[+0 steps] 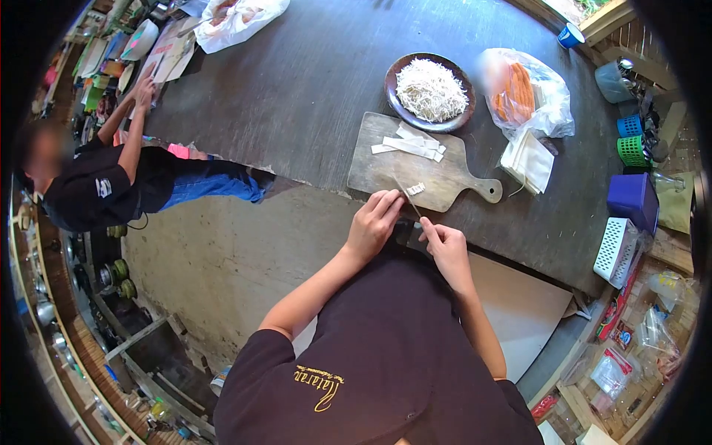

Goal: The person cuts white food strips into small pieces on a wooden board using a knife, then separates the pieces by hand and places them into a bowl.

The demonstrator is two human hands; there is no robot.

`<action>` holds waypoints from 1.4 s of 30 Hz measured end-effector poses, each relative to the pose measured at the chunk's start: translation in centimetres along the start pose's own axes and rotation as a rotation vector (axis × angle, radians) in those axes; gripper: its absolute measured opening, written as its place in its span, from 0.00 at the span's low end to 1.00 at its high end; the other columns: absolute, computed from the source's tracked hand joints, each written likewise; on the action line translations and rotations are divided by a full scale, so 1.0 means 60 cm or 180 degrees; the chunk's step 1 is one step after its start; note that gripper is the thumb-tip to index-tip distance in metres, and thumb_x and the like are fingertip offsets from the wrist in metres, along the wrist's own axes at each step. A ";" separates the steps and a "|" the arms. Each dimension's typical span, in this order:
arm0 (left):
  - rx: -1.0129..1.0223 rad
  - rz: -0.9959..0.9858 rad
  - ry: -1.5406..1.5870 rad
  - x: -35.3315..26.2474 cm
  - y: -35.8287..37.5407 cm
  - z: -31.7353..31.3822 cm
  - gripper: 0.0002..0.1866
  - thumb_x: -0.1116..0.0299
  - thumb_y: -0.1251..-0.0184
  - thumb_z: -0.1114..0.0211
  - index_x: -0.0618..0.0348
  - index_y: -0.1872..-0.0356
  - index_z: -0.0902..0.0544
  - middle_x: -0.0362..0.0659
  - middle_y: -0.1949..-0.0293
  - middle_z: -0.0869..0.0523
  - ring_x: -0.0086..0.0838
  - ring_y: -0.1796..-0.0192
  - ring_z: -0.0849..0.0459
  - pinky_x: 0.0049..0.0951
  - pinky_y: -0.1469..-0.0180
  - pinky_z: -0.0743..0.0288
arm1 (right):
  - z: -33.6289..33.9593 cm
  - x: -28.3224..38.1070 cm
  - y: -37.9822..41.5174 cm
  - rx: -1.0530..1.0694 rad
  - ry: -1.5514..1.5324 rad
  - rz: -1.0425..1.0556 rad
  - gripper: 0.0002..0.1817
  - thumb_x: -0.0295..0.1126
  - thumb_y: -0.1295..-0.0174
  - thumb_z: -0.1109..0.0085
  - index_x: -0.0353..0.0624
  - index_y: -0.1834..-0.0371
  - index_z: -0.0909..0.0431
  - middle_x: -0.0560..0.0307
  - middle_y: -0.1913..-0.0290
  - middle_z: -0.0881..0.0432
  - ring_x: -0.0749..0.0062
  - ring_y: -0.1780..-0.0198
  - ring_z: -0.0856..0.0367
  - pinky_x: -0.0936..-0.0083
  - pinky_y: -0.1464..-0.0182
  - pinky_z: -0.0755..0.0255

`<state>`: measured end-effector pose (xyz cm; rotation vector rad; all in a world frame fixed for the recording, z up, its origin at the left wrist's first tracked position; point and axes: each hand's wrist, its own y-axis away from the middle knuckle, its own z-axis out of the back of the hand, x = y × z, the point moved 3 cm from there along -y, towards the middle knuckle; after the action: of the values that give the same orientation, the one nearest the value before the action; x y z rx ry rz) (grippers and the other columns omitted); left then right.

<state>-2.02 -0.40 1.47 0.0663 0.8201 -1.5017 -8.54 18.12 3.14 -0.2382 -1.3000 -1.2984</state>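
Observation:
My right hand (pixel 447 248) is closed round the handle of a knife (pixel 409 199), whose thin blade points up and away over the near edge of a wooden cutting board (pixel 378 174). Close to the blade's left side, my left hand (pixel 374 221) has its fingers bent and pressed together at the board's edge; what lies under them is hidden. Small cut white pieces (pixel 416 189) rest just right of the blade. Farther up the board, several flat white strips (pixel 411 145) lie in a loose pile. A dark round bowl (pixel 391 87) heaped with thin white shreds (pixel 432 90) stands behind the board.
Right of the bowl sits a plastic bag (pixel 552 96) with orange-brown food, near a stack of white sheets (pixel 528 162). Baskets, including a purple one (pixel 632 200), line the right side. Another person (pixel 96 174) works at the table's left, by a white plastic bag (pixel 241 22).

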 end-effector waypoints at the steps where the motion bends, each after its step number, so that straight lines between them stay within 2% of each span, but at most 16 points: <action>1: -0.0003 0.0003 0.0002 0.000 0.001 -0.001 0.16 0.80 0.36 0.26 0.69 0.47 0.11 0.47 0.43 0.13 0.43 0.41 0.13 0.41 0.41 0.15 | -0.003 -0.005 -0.001 -0.0019 0.0003 0.0006 0.31 0.55 0.21 0.34 0.35 0.69 0.09 0.61 0.82 0.22 0.81 0.77 0.24 0.75 0.70 0.32; 5: -0.0034 -0.0003 -0.0037 0.001 0.000 0.000 0.15 0.80 0.36 0.26 0.69 0.48 0.11 0.47 0.44 0.13 0.43 0.41 0.13 0.41 0.41 0.15 | -0.020 0.018 -0.022 -0.0200 0.0238 0.0217 0.31 0.56 0.21 0.35 0.34 0.69 0.09 0.61 0.81 0.21 0.79 0.76 0.21 0.74 0.70 0.30; 8: -0.0009 -0.0019 -0.0037 0.003 0.007 -0.007 0.16 0.78 0.36 0.27 0.69 0.47 0.12 0.47 0.43 0.13 0.42 0.39 0.13 0.39 0.39 0.15 | -0.025 0.015 -0.042 0.0010 0.0004 0.0125 0.32 0.57 0.21 0.36 0.34 0.68 0.09 0.59 0.81 0.19 0.77 0.75 0.19 0.72 0.68 0.28; 14: -0.0024 -0.0024 0.0036 0.002 -0.002 0.001 0.15 0.80 0.36 0.26 0.69 0.48 0.11 0.47 0.44 0.13 0.43 0.41 0.13 0.41 0.42 0.15 | -0.003 0.007 -0.004 -0.0059 0.0229 0.0075 0.32 0.57 0.21 0.35 0.35 0.68 0.09 0.58 0.81 0.19 0.77 0.78 0.21 0.73 0.70 0.29; 21: -0.0052 -0.0003 0.0012 0.002 -0.001 -0.002 0.15 0.80 0.36 0.26 0.69 0.48 0.11 0.47 0.45 0.13 0.43 0.42 0.13 0.41 0.42 0.14 | -0.025 0.022 -0.042 0.0058 -0.0107 0.0127 0.32 0.56 0.21 0.34 0.34 0.69 0.10 0.62 0.82 0.22 0.80 0.79 0.25 0.75 0.74 0.34; 30: -0.0004 -0.0038 -0.0023 0.004 0.001 0.000 0.15 0.80 0.36 0.26 0.70 0.48 0.11 0.47 0.45 0.13 0.43 0.41 0.13 0.41 0.42 0.15 | -0.013 -0.004 -0.007 0.0012 -0.0119 -0.0007 0.32 0.55 0.21 0.34 0.33 0.70 0.10 0.62 0.82 0.23 0.81 0.79 0.26 0.75 0.72 0.33; 33: 0.0018 -0.0048 -0.0131 0.002 0.001 0.000 0.17 0.78 0.36 0.29 0.70 0.46 0.11 0.47 0.43 0.13 0.40 0.39 0.13 0.37 0.38 0.15 | -0.022 0.004 -0.034 0.0051 -0.0056 0.0146 0.32 0.55 0.21 0.35 0.34 0.71 0.11 0.62 0.82 0.23 0.81 0.79 0.26 0.75 0.72 0.33; 42: -0.0066 -0.0050 -0.0056 0.002 0.000 0.000 0.14 0.80 0.37 0.25 0.70 0.49 0.11 0.47 0.45 0.12 0.43 0.42 0.12 0.41 0.42 0.15 | -0.006 -0.002 -0.003 0.0043 -0.0018 -0.0085 0.32 0.57 0.21 0.35 0.35 0.70 0.10 0.60 0.83 0.23 0.80 0.79 0.26 0.72 0.72 0.33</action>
<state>-2.04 -0.50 1.44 0.0312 0.8237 -1.5062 -8.44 17.83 2.84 -0.2157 -1.3205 -1.3119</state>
